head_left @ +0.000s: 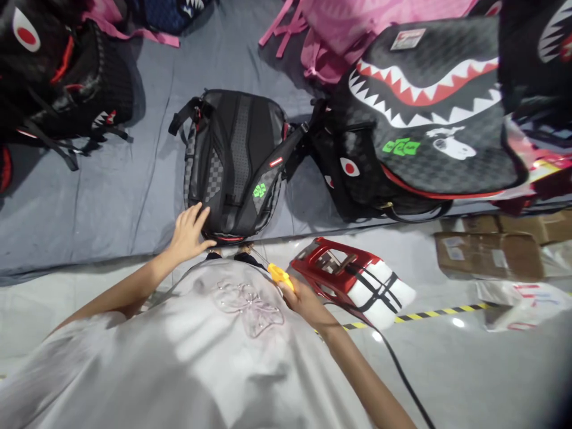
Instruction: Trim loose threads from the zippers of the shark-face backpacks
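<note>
A black and grey checkered backpack [239, 149] lies on the grey cloth in front of me, its shoulder straps facing up. On it show a green print and a small red label. My left hand [190, 232] rests at its lower left edge with the fingers spread. Close to my body, my right hand [301, 295] is closed around a yellow-handled tool [280, 275]. A thin metal tip extends from the tool toward the backpack's bottom edge; its exact kind is unclear.
Grey cloth [156, 173] covers the work surface. Shark-mouth backpacks [429, 113] are piled at right, more dark bags [67, 77] at left, and pink bags [344, 30] behind. A red stool [339, 268] with a strapped white pad and cardboard boxes [487, 253] stand below the edge.
</note>
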### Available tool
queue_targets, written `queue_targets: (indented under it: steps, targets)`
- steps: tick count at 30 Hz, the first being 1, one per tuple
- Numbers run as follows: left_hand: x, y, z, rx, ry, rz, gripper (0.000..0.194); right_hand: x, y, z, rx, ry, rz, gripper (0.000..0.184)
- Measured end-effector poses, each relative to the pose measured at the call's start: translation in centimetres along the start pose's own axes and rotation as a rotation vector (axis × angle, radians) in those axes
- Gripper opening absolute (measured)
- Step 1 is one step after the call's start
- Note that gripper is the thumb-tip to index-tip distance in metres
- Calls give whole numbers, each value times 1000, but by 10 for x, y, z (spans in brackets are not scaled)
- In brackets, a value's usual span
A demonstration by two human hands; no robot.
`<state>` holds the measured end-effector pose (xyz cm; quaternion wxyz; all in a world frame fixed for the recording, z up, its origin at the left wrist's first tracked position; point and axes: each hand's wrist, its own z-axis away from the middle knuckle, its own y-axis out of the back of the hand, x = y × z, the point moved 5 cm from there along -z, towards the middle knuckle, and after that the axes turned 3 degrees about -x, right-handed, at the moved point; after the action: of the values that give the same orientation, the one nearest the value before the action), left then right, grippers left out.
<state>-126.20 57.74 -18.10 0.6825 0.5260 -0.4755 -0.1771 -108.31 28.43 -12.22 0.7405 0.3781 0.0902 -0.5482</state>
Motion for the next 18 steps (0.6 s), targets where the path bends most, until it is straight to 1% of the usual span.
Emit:
queue_targets:
  steps: [1,2,4,6,7,8,11,12,13,15,16,18]
  targets:
    - [-3,-6,1,-63,-44,-39,98,-6,-5,-3,-22,-24,62,40]
    - [-3,-11,-2,-105,-69,-76,103,-12,-9,-9,-35,-62,133,38]
    - [3,-19,-17,-145,-97,-125,105,-23,-16,-22,-55,-156,275,35]
    - [14,-26,-34,-198,-151,-136,104,-33,-24,-37,-69,-218,362,35]
    - [19,-29,-41,-229,-172,-136,101,-36,-30,-45,-68,-233,380,35]
    - [22,-32,-47,-252,-179,-136,93,-39,-35,-51,-65,-244,384,36]
    - [27,-39,-56,-271,-140,-143,57,-40,-52,-64,-44,-258,356,36]
    - [29,-40,-56,-266,-127,-148,50,-40,-57,-66,-36,-257,339,37]
    - [32,-41,-56,-257,-123,-153,48,-39,-61,-66,-27,-254,318,38]
    - [40,-40,-54,-235,-159,-158,52,-37,-66,-65,-12,-240,264,38]
    - [46,-40,-52,-234,-197,-149,59,-36,-67,-64,-6,-229,234,38]
    - [53,-41,-48,-261,-263,-112,87,-34,-68,-63,11,-200,172,37]
